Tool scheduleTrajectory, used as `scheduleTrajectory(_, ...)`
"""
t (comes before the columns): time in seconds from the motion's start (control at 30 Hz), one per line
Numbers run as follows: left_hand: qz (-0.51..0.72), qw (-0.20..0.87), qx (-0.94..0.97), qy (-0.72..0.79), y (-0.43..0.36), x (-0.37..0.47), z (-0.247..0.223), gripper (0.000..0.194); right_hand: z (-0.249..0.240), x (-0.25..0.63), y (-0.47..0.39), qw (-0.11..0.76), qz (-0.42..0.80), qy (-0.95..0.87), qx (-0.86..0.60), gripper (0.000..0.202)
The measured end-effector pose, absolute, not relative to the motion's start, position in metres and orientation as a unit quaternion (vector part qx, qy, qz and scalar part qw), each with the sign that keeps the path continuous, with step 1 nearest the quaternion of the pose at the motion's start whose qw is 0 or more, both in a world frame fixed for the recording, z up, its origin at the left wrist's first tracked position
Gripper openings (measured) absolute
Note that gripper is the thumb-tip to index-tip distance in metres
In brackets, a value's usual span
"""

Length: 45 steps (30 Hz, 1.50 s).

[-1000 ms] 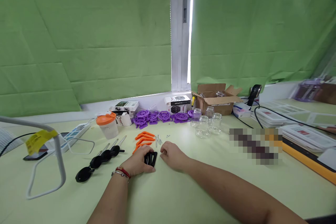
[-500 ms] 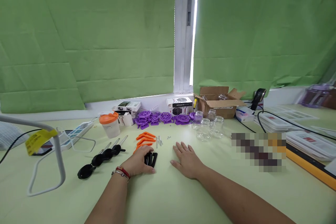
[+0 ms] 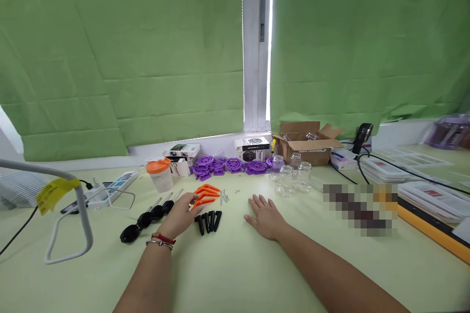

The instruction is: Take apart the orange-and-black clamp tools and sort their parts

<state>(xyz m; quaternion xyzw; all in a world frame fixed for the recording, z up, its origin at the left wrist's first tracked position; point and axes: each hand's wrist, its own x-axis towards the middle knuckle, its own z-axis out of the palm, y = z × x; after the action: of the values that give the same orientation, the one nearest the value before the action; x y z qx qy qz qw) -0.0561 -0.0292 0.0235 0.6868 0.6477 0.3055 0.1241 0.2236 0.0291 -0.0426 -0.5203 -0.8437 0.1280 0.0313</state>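
My right hand (image 3: 265,217) lies flat on the table with its fingers spread, holding nothing. My left hand (image 3: 181,215) is at the left ends of several orange curved pieces (image 3: 206,189); its thumb and forefinger are apart around them, and whether they touch is hard to see. Just right of this hand, several short black L-shaped pieces (image 3: 211,221) lie in a row. Thin metal rods or screws (image 3: 224,196) are beside the orange pieces, with tiny metal bits (image 3: 237,191) further right. Black round pieces with metal shafts (image 3: 147,219) lie to the left of my left hand.
Purple plastic frames (image 3: 233,165) are piled at the back before small boxes (image 3: 253,144). Clear jars (image 3: 286,176) stand by an open carton (image 3: 308,145). An orange-lidded cup (image 3: 161,178), a power strip (image 3: 121,186) and a grey metal stand (image 3: 86,225) are at left.
My left hand has moved left and away from the black L-shaped pieces to the orange ones, uncovering the black row. My right hand stays flat on the table. The view has shifted slightly.
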Motion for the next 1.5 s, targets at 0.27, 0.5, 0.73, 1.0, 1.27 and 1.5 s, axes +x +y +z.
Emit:
scheduleTrajectory(0.27, 0.130, 0.108, 0.737, 0.654, -0.073, -0.076, -0.001, 0.058, -0.051, 0.257, 0.030, 0.019, 0.101, -0.824, -0.557, 0.082)
scheduleTrajectory(0.5, 0.036, 0.069, 0.719, 0.691, -0.080, -0.085, -0.031, 0.081, -0.052, 0.264, 0.022, 0.033, 0.084, -0.825, -0.558, 0.087)
scheduleTrajectory(0.73, 0.023, 0.035, 0.711, 0.701, -0.065, -0.081, -0.036, 0.082, -0.048, 0.263, 0.021, 0.019, 0.089, -0.829, -0.552, 0.087)
scheduleTrajectory(1.0, 0.028, 0.043, 0.711, 0.702, -0.061, -0.083, -0.038, 0.081, -0.052, 0.263, 0.023, 0.020, 0.089, -0.830, -0.550, 0.087)
scheduleTrajectory(1.27, 0.036, 0.049, 0.713, 0.699, -0.056, -0.087, -0.042, 0.078, -0.051, 0.263, 0.023, 0.016, 0.090, -0.830, -0.551, 0.086)
scheduleTrajectory(1.5, 0.026, 0.057, 0.709, 0.702, -0.052, -0.084, -0.036, 0.083, -0.051, 0.262, 0.023, 0.013, 0.089, -0.828, -0.554, 0.086)
